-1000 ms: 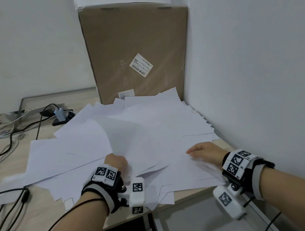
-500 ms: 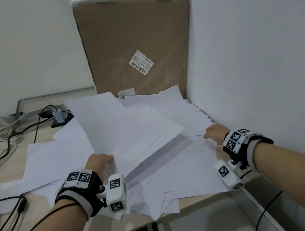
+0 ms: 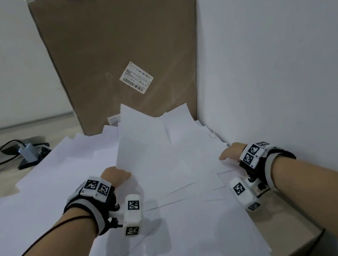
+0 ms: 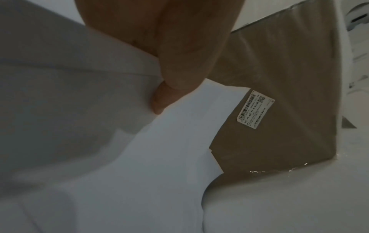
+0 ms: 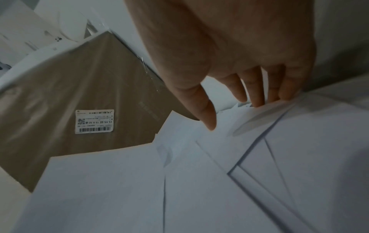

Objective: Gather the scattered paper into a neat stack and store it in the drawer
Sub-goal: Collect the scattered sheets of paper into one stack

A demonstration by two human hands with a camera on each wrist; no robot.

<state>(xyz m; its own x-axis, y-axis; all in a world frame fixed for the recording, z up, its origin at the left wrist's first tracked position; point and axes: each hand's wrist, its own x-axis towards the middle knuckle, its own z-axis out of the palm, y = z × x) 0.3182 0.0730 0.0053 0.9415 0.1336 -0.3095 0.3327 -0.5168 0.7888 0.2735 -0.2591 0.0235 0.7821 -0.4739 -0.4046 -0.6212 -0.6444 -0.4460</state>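
Observation:
Several white paper sheets [image 3: 174, 222] lie scattered and overlapping across the desk. My left hand [image 3: 118, 175] grips the near edge of a bunch of sheets [image 3: 145, 147], which stand tilted up over the middle of the pile. In the left wrist view the thumb and a finger [image 4: 159, 97] pinch that paper [image 4: 169, 149]. My right hand [image 3: 229, 154] is at the right side of the pile beside the wall. Its straight fingers [image 5: 257, 100] touch the sheet edges [image 5: 199, 189] there. The drawer does not show in any current view.
A tall brown cardboard box [image 3: 122, 59] with a barcode label stands upright at the back, in the corner. The white wall [image 3: 284, 72] runs close along the right. A charger with black cables [image 3: 27, 152] lies at the left. Bare desk wood [image 3: 284, 220] shows front right.
My left hand has lifted a bunch of sheets and swung it right, over the middle of the pile. My right hand has moved away from me along the wall side of the pile.

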